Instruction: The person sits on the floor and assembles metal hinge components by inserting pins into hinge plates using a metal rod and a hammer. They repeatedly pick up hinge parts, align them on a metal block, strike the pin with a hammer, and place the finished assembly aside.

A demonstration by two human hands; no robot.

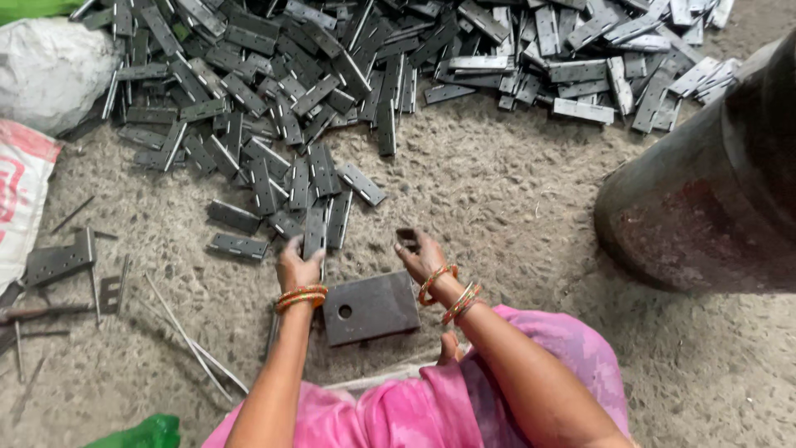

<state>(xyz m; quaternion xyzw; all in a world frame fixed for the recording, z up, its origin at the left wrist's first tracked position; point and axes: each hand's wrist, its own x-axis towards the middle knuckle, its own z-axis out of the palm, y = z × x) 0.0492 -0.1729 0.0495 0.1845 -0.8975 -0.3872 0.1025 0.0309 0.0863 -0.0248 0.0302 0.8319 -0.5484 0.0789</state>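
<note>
A: We log the left hand (298,267) closed on one dark grey flat steel hinge leaf with punched holes (314,231), at the near edge of the large heap of grey metal hinge leaves (332,75) spread over the rough concrete floor (514,199).

B: And the right hand (421,253)?

A: It pinches a small dark metal piece (407,239) between thumb and fingertips, raised just above the floor. The thick rectangular steel block with one round hole (371,308) lies between the wrists, touching neither hand.

B: Step, as we judge it?

A: Picking parts from the heap, with nothing on the block. We judge that the next move calls for lifting the leaf clear of its neighbours and bringing both pieces together over the block, holes aligned. Loose thin metal rods (195,340) lie left, beside the knee.
</note>
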